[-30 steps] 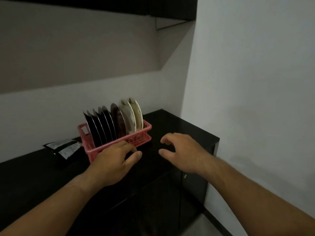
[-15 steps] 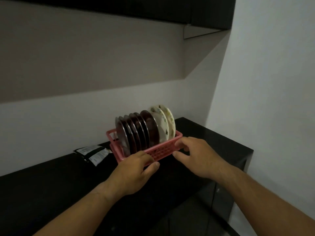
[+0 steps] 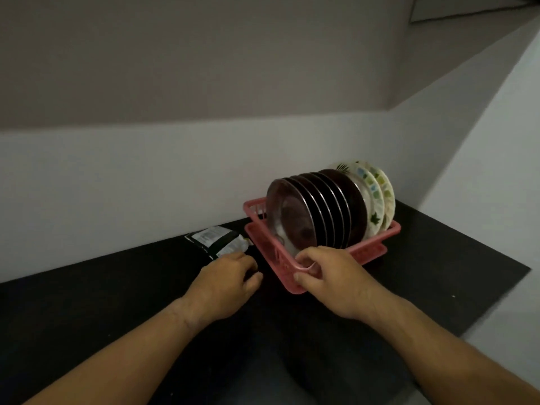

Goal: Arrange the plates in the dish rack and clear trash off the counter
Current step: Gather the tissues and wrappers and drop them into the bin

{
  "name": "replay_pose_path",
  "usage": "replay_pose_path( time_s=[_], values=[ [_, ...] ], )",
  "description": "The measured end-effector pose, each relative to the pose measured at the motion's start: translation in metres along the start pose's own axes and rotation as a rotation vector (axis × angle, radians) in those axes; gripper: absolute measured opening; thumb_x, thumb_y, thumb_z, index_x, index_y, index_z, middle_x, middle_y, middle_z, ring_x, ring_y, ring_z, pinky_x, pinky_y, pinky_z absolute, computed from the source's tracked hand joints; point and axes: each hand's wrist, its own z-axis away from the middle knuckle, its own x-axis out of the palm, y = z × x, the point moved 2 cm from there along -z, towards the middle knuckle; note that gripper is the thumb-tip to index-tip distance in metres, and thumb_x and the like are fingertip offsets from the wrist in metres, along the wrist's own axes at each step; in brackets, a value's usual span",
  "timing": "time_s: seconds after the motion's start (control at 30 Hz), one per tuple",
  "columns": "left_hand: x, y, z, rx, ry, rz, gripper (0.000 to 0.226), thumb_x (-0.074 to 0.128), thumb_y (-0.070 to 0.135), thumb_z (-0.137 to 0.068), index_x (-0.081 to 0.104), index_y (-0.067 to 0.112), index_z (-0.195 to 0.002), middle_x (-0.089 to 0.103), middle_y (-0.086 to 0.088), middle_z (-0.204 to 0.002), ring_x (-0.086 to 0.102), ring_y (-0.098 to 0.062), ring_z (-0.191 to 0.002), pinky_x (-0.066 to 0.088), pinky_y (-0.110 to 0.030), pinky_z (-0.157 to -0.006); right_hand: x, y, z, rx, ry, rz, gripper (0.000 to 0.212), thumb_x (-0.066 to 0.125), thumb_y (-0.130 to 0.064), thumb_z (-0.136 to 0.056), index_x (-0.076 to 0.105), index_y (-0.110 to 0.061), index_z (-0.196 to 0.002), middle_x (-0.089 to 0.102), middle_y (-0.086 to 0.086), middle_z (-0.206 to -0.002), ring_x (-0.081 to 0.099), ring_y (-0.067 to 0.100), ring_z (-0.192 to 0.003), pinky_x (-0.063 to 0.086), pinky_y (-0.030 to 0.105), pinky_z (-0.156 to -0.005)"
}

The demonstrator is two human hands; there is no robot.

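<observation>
A pink plastic dish rack (image 3: 377, 249) stands on the black counter (image 3: 117, 302) against the back wall. It holds several dark plates (image 3: 330, 206) upright, with two pale patterned plates (image 3: 377, 197) behind them. My right hand (image 3: 330, 276) grips the rack's near corner rim, thumb outside and fingers over the edge. Black snack packets (image 3: 216, 239) with white labels lie flat just left of the rack. Just in front of them my left hand (image 3: 228, 277) hovers with fingers loosely curled; it holds nothing that I can see.
The counter ends at a corner to the right (image 3: 496, 276), next to the white side wall (image 3: 496, 141). A dark overhead cabinet edge (image 3: 467, 7) shows at the top right. Bare counter stretches to the left.
My view has swung left and closer. My right hand has closed on the rack's near corner. My left hand has left the rack's front edge and moved left toward the packets.
</observation>
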Motion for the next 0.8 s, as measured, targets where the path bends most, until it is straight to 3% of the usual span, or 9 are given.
replay_pose_path(
  time_s=[0.1,0.2,0.27,0.4,0.53,0.67,0.8],
  values=[
    [0.006,-0.039,-0.018,-0.239,0.057,-0.021,0.026,0.050,0.048,-0.095,0.062,0.026,-0.101,0.057,0.008,-0.100,0.056,-0.008,-0.082,0.049,-0.027,-0.070,0.023,-0.005,-0.018,0.015,-0.063,0.027,0.039,0.064,-0.039,-0.093,0.059,-0.029,-0.129,0.056,-0.013,-0.121,0.058,0.004,-0.105,0.053,0.029,-0.093],
    [0.019,-0.083,-0.037,-0.612,0.109,0.187,0.035,0.048,0.052,-0.095,0.059,0.019,-0.104,0.061,0.000,-0.098,0.051,-0.007,-0.069,0.041,-0.026,-0.057,0.040,-0.004,-0.030,0.028,-0.108,0.053,0.043,0.064,-0.041,-0.093,0.057,-0.029,-0.133,0.055,-0.014,-0.129,0.055,0.003,-0.114,0.050,0.030,-0.100],
    [0.035,-0.111,-0.052,-0.779,0.107,0.341,0.050,0.046,0.057,-0.094,0.059,0.012,-0.113,0.063,-0.006,-0.102,0.053,-0.013,-0.071,0.041,-0.029,-0.059,0.046,-0.002,-0.037,0.039,-0.123,0.072,0.044,0.063,-0.042,-0.093,0.055,-0.029,-0.135,0.055,-0.014,-0.131,0.054,0.003,-0.116,0.050,0.030,-0.101],
    [0.065,-0.145,-0.082,-0.967,0.115,0.577,0.069,0.054,0.069,-0.083,0.057,0.012,-0.122,0.063,-0.009,-0.101,0.062,-0.025,-0.078,0.057,-0.038,-0.071,0.049,0.000,-0.054,0.048,-0.154,0.142,0.045,0.061,-0.044,-0.094,0.053,-0.030,-0.137,0.053,-0.014,-0.131,0.053,0.006,-0.116,0.049,0.030,-0.100],
    [0.081,-0.161,-0.100,-0.983,0.202,0.928,0.058,0.067,0.048,-0.086,0.056,0.012,-0.130,0.064,-0.012,-0.114,0.063,-0.024,-0.086,0.060,-0.041,-0.073,0.059,-0.001,-0.077,0.056,-0.173,0.146,0.045,0.060,-0.044,-0.094,0.052,-0.032,-0.137,0.052,-0.013,-0.134,0.052,0.006,-0.117,0.049,0.031,-0.101],
    [0.081,-0.163,-0.105,-0.820,0.225,1.091,0.042,0.063,0.027,-0.094,0.056,0.011,-0.132,0.063,-0.011,-0.124,0.063,-0.021,-0.098,0.056,-0.036,-0.083,0.074,-0.006,-0.104,0.037,-0.195,0.162,0.047,0.059,-0.043,-0.095,0.051,-0.030,-0.140,0.052,-0.012,-0.136,0.051,0.005,-0.121,0.046,0.028,-0.103],
    [0.048,-0.163,-0.102,-0.511,0.183,0.942,0.032,0.054,0.028,-0.100,0.057,0.020,-0.131,0.063,0.004,-0.119,0.061,-0.009,-0.099,0.045,-0.014,-0.074,0.096,-0.021,-0.135,-0.009,-0.147,0.139,0.052,0.059,-0.041,-0.095,0.048,-0.024,-0.143,0.051,-0.006,-0.141,0.050,0.011,-0.126,0.041,0.026,-0.106]
  ],
)
